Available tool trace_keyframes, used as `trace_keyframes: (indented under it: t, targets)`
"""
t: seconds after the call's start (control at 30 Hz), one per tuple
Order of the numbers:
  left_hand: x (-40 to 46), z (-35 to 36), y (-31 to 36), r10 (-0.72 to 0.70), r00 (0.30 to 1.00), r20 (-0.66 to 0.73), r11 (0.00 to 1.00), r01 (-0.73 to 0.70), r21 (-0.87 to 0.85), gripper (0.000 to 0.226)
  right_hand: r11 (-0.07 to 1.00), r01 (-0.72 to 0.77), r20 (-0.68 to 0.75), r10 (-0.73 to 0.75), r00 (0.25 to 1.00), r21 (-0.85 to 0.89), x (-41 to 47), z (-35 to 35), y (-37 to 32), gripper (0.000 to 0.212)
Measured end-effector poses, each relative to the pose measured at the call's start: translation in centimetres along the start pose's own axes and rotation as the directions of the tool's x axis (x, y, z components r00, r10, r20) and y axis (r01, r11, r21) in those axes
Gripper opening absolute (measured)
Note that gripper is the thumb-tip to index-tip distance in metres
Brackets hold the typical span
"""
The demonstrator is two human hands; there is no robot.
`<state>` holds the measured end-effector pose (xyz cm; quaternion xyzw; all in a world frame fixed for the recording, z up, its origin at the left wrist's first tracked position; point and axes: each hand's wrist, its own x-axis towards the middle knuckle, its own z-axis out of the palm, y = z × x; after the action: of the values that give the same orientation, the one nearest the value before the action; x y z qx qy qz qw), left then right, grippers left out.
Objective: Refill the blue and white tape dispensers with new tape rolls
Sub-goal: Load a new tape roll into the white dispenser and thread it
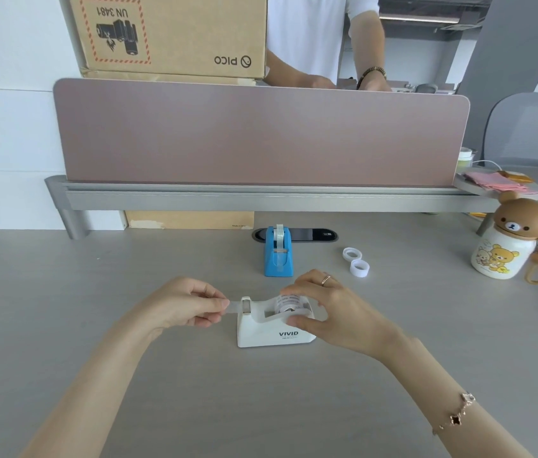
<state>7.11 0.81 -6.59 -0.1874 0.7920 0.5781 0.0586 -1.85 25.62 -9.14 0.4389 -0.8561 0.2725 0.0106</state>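
surface: grey laminate desk (79,325) | on it: white plastic tape dispenser (274,328); blue plastic tape dispenser (278,257); 2 white empty tape cores (355,262); bear-lidded white bottle (501,247) | far-right clutter: prob. papers, blurred

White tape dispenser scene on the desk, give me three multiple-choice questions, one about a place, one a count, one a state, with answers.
1. Where is the blue plastic tape dispenser?
A. Behind the white plastic tape dispenser, farther from the person
B. On the cardboard box
C. In the right hand

2. How many empty white tape cores lie on the grey desk?
A. None
B. Two
C. Five

3. What is the left hand doing?
A. Resting flat on the desk
B. Pinching the clear tape end by the white dispenser's cutter
C. Holding the bear-lidded bottle

Answers: 1 A, it stands beyond the white one. 2 B, two rings lie side by side. 3 B, fingers grip the strip while the right hand steadies the roll end.
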Motion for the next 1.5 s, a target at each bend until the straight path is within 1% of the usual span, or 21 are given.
trace_keyframes:
  t: [0.23, 0.43, 0.6, 0.77, 0.97, 1.07, 1.17, 1.33, 1.43, 1.5]
  targets:
    - [0.4, -0.2, -0.7, 0.009, 1.000, 0.029, 1.000, -0.009, -0.001, 0.003, 0.999, -0.027, 0.013, 0.026, 1.000, 0.039, 0.1, 0.1, 0.5, 0.039]
    - [0.6, -0.4, -0.6, 0.002, 0.997, 0.079, 0.999, 0.002, -0.048, 0.004, 0.998, -0.044, 0.028, 0.043, 0.999, 0.053, 0.1, 0.2, 0.8, 0.039]
    - [0.9, -0.4, -0.9, -0.012, 0.998, 0.068, 0.998, 0.016, -0.067, 0.007, 0.997, -0.053, 0.041, 0.051, 0.998, 0.053, 0.1, 0.1, 0.7, 0.039]
    - [1.3, -0.3, -1.3, -0.039, 0.994, 0.103, 0.996, 0.047, -0.073, 0.006, 0.998, -0.050, 0.045, 0.048, 0.998, 0.045, 0.2, 0.1, 0.7, 0.038]
    - [1.8, -0.1, -2.2, -0.036, 0.987, 0.159, 0.992, 0.055, -0.116, 0.006, 0.996, -0.058, 0.046, 0.055, 0.997, 0.065, 0.2, 0.2, 0.9, 0.038]
    - [2.0, 0.7, -2.6, -0.042, 0.985, 0.169, 0.992, 0.061, -0.112, 0.006, 0.995, -0.062, 0.046, 0.058, 0.997, 0.077, 0.2, 0.2, 0.9, 0.039]
    - [2.3, 1.3, -3.0, -0.013, 0.985, 0.173, 0.997, 0.026, -0.078, 0.010, 0.994, -0.065, 0.043, 0.062, 0.997, 0.086, 0.2, 0.2, 0.9, 0.039]
    - [2.2, 1.5, -3.2, 0.074, 0.985, 0.158, 0.995, -0.084, 0.058, 0.013, 0.993, -0.069, 0.041, 0.065, 0.997, 0.100, 0.2, 0.1, 0.8, 0.039]
    - [2.2, 1.4, -3.2, 0.100, 0.990, 0.097, 0.981, -0.115, 0.157, 0.008, 0.989, -0.075, 0.048, 0.070, 0.996, 0.127, 0.1, -0.1, 0.9, 0.040]
    - [2.3, 1.1, -3.2, 0.128, 0.991, 0.045, 0.963, -0.135, 0.233, 0.022, 0.981, -0.093, 0.054, 0.085, 0.995, 0.173, 0.0, -0.2, 1.0, 0.044]
